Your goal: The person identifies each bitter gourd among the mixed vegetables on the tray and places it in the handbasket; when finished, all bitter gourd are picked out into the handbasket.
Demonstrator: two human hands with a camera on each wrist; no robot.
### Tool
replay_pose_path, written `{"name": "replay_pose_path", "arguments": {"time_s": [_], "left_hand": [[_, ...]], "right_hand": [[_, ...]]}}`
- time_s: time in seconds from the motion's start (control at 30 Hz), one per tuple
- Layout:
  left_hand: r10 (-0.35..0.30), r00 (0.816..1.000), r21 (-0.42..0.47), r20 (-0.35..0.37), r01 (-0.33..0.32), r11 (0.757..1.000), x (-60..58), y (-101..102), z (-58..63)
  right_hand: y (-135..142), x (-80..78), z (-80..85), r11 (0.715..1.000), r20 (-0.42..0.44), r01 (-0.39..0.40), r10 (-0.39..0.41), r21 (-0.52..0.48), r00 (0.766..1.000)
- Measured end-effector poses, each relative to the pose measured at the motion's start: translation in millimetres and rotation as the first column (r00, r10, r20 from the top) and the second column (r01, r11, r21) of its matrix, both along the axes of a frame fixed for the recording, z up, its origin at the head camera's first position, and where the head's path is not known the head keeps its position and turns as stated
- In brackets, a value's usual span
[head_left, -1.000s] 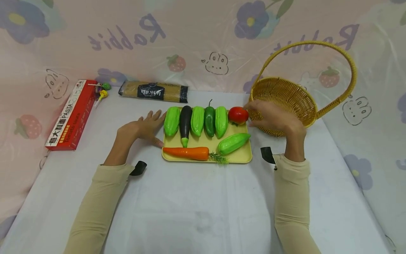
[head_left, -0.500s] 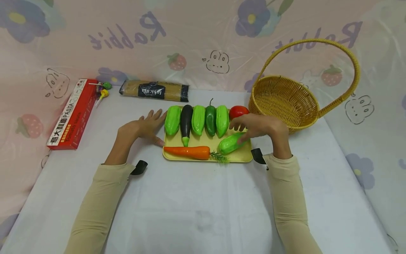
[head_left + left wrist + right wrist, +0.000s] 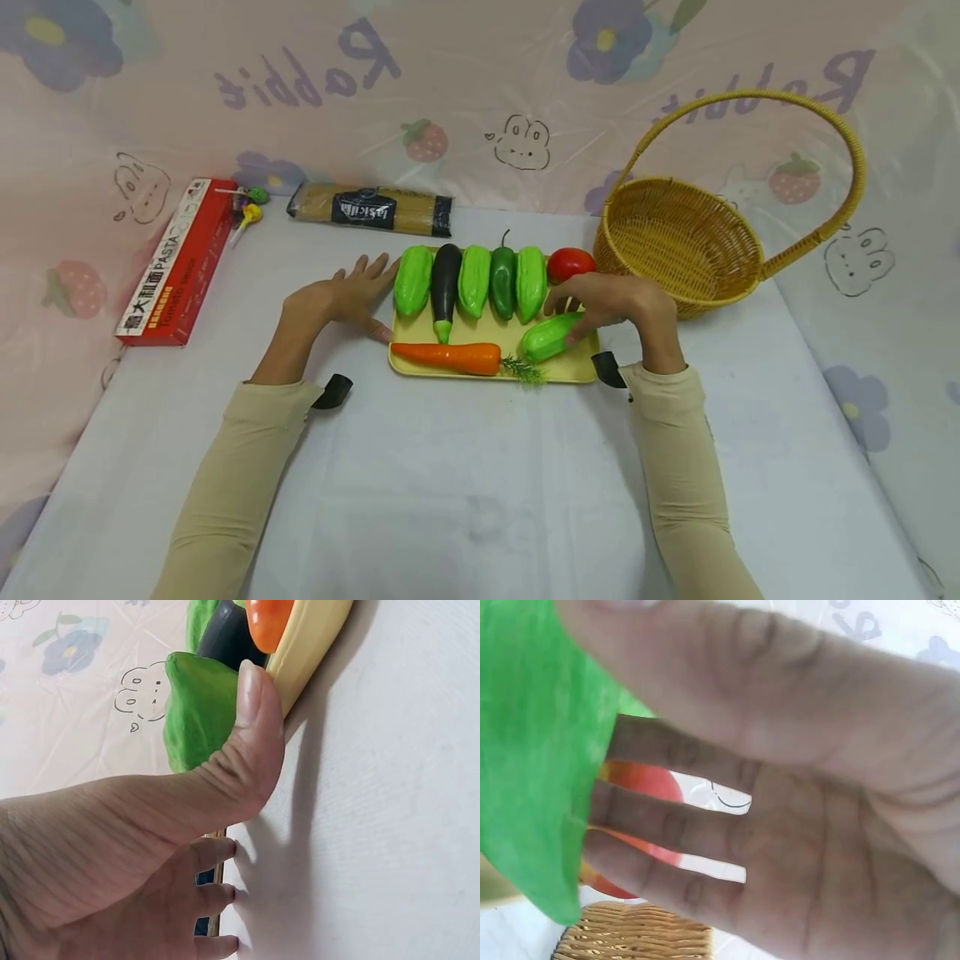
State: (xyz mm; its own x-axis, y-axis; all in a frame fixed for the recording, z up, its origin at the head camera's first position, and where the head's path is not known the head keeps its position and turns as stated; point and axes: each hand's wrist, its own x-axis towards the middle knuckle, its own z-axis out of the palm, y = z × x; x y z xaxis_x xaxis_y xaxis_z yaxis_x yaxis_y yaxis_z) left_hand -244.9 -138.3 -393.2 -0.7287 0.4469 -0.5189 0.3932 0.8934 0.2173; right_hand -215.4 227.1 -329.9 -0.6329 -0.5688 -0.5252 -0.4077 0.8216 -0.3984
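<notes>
My right hand [image 3: 613, 300] holds a light green ridged gourd [image 3: 546, 338], lying on the right part of a yellow tray [image 3: 510, 332]. In the right wrist view the thumb lies on the near side of this gourd [image 3: 532, 750] and the fingers reach behind it. My left hand [image 3: 337, 304] spreads its fingers beside the tray's left end, thumb at the rim. Along the tray's back stand several more light green gourds [image 3: 413, 282], an eggplant [image 3: 446, 279], a dark green pepper [image 3: 503, 283] and a tomato [image 3: 570, 265]. A carrot [image 3: 457, 357] lies along the front.
A wicker basket [image 3: 682, 287] with a tall handle stands right behind the tray, close to the right hand. At the back lies a pack of spaghetti [image 3: 371, 208]. Farther left are a red pasta box [image 3: 180, 267] and lollipops [image 3: 251, 212].
My right hand has moved from beside the tomato and basket, left and toward me, onto the light green gourd. My left hand stays at the tray's left end. The head view has shifted slightly.
</notes>
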Motion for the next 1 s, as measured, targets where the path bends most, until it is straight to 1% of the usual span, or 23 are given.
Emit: {"name": "replay_pose_path", "arguments": {"time_s": [0.13,0.27,0.47,0.63,0.73,0.87,0.93,1.0], "left_hand": [[-0.003,1.000,-0.013,0.011,0.003,1.000,-0.3,0.3,2.7],[-0.008,1.000,-0.005,0.019,0.008,1.000,-3.1,-0.2,4.0],[-0.020,0.997,-0.010,0.074,0.021,1.000,-7.1,3.9,7.8],[-0.037,0.995,-0.034,0.089,0.040,0.999,-12.3,9.7,12.6],[-0.035,0.995,-0.049,0.092,0.040,0.998,-13.4,11.1,13.8],[-0.018,0.994,-0.058,0.110,0.024,0.998,-11.9,10.3,12.9],[-0.012,0.993,-0.051,0.115,0.018,0.999,-10.8,9.9,12.2],[-0.013,0.993,-0.032,0.114,0.017,0.999,-10.4,10.4,11.3]], "right_hand": [[-0.1,-1.9,-0.5,1.000,0.000,0.003,-0.003,0.013,1.000],[-0.4,-4.6,-1.1,1.000,-0.007,-0.010,0.010,0.000,1.000],[4.2,-4.7,1.3,1.000,-0.019,-0.007,0.007,-0.005,1.000],[12.7,-6.7,11.1,0.999,-0.058,0.009,-0.010,-0.031,0.998],[16.2,-9.6,19.7,0.999,-0.093,-0.013,0.009,-0.042,0.996],[20.0,-13.8,31.3,0.997,-0.114,-0.036,0.028,-0.065,0.993],[23.5,-16.3,36.6,0.996,-0.121,-0.027,0.017,-0.080,0.993],[28.6,-17.6,42.3,0.997,-0.144,0.003,-0.014,-0.082,0.989]]}}
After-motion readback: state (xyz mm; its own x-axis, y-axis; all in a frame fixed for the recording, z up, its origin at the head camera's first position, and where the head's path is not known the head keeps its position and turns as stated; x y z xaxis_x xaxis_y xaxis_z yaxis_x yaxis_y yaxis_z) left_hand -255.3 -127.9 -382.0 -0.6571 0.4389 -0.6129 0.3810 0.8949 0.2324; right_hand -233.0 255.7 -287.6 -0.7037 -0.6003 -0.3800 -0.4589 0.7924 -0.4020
